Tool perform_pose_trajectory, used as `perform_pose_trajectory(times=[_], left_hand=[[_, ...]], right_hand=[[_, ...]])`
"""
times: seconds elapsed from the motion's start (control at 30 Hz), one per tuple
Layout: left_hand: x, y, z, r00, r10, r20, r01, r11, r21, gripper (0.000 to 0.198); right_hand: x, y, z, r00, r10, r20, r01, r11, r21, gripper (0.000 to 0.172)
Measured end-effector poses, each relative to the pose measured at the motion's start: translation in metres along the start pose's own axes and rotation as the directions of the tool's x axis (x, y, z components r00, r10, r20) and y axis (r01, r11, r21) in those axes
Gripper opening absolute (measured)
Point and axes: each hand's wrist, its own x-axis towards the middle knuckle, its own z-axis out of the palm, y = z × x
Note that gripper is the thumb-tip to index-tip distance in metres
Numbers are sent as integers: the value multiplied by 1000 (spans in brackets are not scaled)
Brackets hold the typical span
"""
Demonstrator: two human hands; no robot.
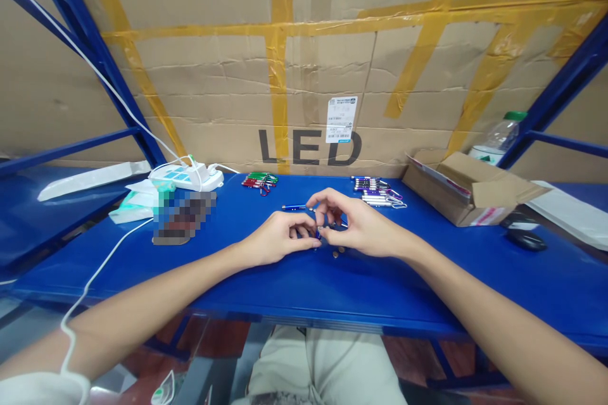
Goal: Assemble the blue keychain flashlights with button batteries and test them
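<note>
My left hand (278,239) rests over the middle of the blue table, its fingers closed around a small dark-blue piece (318,235), mostly covered by the fingers. My right hand (356,221) meets it from the right. Its thumb and index finger are pinched together right at that piece; a tiny bit of something pale shows between them, too small to name. Just beyond the hands lies a slim blue metallic tube (293,207), partly hidden by my fingers. Several small round metal discs (335,254) lie on the table below my right hand.
Red and green carabiner keychains (259,181) lie at the back; black, purple and silver ones (380,195) lie back right. An open cardboard box (437,199), a black mouse (526,239), a power strip (190,176) and a tissue pack (137,202) flank them. A white cable (102,259) crosses left.
</note>
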Motion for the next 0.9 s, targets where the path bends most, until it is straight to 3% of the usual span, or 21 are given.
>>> perform_pose_trajectory(times=[0.8,0.9], left_hand=[[-1,-2,-2,999,45,-21,-43,995,93,29],[-1,-1,-2,997,72,-36,-67,991,114,29]], right_hand=[[0,1,0,1000,-7,5,7,999,-53,43],[0,1,-3,999,-29,-17,28,998,-64,36]])
